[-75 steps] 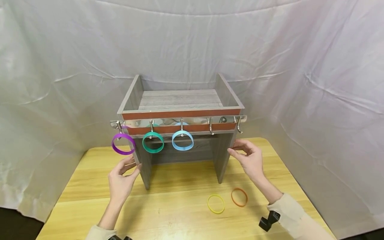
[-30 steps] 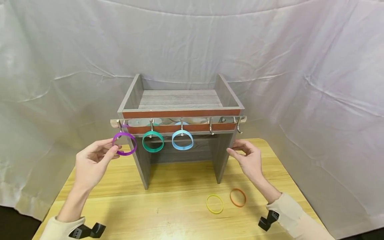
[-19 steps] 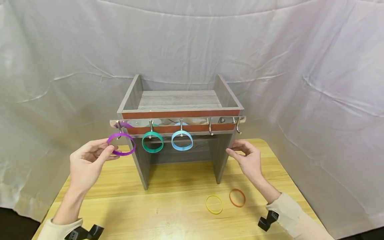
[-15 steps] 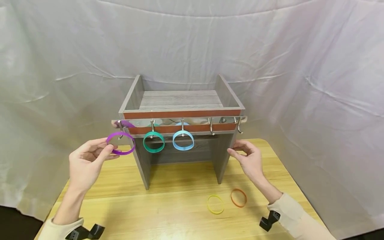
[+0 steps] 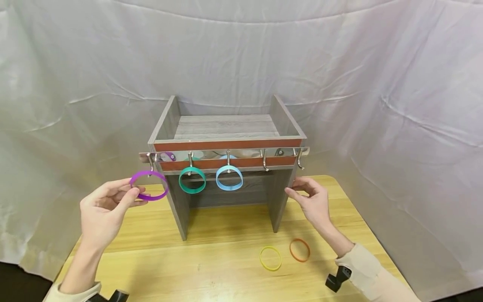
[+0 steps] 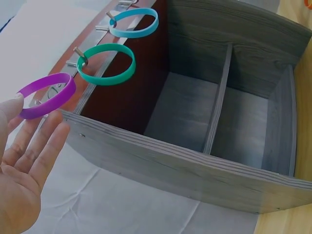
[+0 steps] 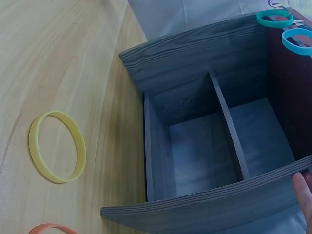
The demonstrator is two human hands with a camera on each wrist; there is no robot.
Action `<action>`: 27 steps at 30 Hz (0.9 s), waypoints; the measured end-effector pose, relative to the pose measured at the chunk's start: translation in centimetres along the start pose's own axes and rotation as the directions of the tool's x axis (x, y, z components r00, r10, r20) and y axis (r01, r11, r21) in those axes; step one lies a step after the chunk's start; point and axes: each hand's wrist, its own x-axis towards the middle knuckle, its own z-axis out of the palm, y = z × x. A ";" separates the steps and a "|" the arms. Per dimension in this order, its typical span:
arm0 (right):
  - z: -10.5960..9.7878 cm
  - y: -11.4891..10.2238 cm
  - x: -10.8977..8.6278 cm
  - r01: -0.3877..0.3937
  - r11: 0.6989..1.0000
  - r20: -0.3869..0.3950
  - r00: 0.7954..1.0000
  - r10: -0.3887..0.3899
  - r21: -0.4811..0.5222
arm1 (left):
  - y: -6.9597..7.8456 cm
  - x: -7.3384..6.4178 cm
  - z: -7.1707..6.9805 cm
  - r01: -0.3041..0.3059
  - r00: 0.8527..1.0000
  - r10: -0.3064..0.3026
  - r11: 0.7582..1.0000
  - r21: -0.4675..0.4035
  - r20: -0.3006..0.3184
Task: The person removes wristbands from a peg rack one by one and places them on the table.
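My left hand [image 5: 105, 209] pinches a purple silicone wristband [image 5: 166, 191] between thumb and fingers, right at the leftmost hook [image 5: 150, 161]; I cannot tell whether the hook still passes through it. In the left wrist view the thumb lies on the near rim of the band, with the other fingers spread below. My right hand [image 5: 311, 201] holds the front edge of the right side panel of a grey wooden rack [image 5: 281, 197], thumb at the edge. A green wristband [image 5: 192, 191] and a light blue wristband [image 5: 229, 187] hang from neighbouring hooks.
Two bare hooks [image 5: 265, 161] are at the right of the metal hook strip [image 5: 241, 152]. On the wooden table [image 5: 211, 268] lie a yellow wristband [image 5: 270, 269] and an orange wristband [image 5: 300, 260], in front of the rack. Grey curtains [image 5: 226, 54] surround the table.
My left hand has left the left side panel and taken hold of the purple wristband, which hung from the leftmost hook, drawing it slightly left and down. My right hand has stayed put.
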 end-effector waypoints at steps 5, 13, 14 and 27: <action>0.0 0.0 -0.1 0.006 1.000 -0.002 1.000 -0.006 -0.007 | 0.2 -0.5 0.4 0.001 1.000 -0.002 1.000 0.028 0.026; 0.0 -0.1 0.0 -0.008 0.999 -0.005 1.000 0.007 -0.036 | -0.2 -1.9 1.4 0.005 0.997 -0.008 0.999 0.044 0.081; 0.0 -0.1 0.0 -0.009 0.999 -0.005 1.000 0.009 -0.037 | -0.4 -2.1 1.5 0.008 0.996 -0.013 0.999 0.053 0.089; 0.0 -0.2 -0.1 -0.025 0.999 -0.010 1.000 0.024 -0.041 | -3.4 -5.1 2.6 0.139 0.972 -0.165 0.977 0.162 0.166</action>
